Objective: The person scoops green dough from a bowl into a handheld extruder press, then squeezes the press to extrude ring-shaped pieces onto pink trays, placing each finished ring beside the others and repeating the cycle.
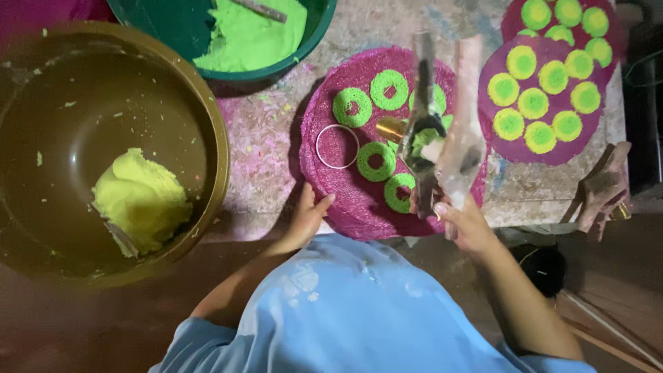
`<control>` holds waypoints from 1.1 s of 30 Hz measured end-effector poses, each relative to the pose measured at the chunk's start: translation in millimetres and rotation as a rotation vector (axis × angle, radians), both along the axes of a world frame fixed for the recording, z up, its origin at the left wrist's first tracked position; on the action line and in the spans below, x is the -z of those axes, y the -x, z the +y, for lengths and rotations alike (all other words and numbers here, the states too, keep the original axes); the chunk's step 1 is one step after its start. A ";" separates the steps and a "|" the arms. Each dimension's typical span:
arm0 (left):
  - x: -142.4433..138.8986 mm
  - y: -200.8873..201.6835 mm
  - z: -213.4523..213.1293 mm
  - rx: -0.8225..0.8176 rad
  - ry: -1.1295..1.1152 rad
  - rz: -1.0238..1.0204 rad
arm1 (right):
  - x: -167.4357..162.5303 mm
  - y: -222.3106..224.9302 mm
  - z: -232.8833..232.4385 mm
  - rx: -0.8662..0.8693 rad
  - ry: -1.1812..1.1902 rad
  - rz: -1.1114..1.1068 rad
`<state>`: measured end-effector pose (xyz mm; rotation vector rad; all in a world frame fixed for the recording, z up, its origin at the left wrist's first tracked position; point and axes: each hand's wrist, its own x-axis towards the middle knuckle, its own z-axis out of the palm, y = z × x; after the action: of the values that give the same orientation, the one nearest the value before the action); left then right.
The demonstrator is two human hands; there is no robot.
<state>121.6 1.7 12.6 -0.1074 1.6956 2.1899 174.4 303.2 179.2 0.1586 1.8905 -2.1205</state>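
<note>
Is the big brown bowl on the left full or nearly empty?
Nearly empty: the brown bowl holds only one lump of yellow-green dough near its bottom, with bare inner wall around it.

Magenta woven mat (345, 200) – green dough rings (376, 160); second mat's discs (533, 103) yellow, green-centred; brown basin (207, 110) – pale yellow dough (141, 200).

I note the round magenta woven mat (359, 207) looks coarse, fibrous and matt. Green dough rings (352, 107) on it appear grainy. The clear plastic piping bag (452, 148) in my right hand (463, 221) is glossy, with a shiny brass nozzle (391, 128). The large brown bowl (207, 110) at left looks smooth, semi-gloss plastic; the yellow-green dough lump (141, 200) inside is soft and matt.
</note>
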 end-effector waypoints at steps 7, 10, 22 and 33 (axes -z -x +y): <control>-86.6 68.8 -34.0 -0.237 -0.265 0.398 | -6.7 28.8 -18.8 -0.365 0.215 -0.205; -129.6 124.1 -45.8 0.386 -1.207 0.074 | -15.1 44.8 -35.1 -0.523 0.261 -0.471; -118.1 213.7 -1.4 0.152 -1.465 0.201 | -69.8 161.5 -38.4 -0.705 -0.670 -0.312; -66.7 224.3 9.7 0.090 -1.583 0.169 | -61.3 165.9 -66.6 -0.602 -0.890 -0.375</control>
<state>-102.7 11.3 79.4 0.5405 -0.3348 2.7865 8.5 236.6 240.5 0.1299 2.1323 -0.7295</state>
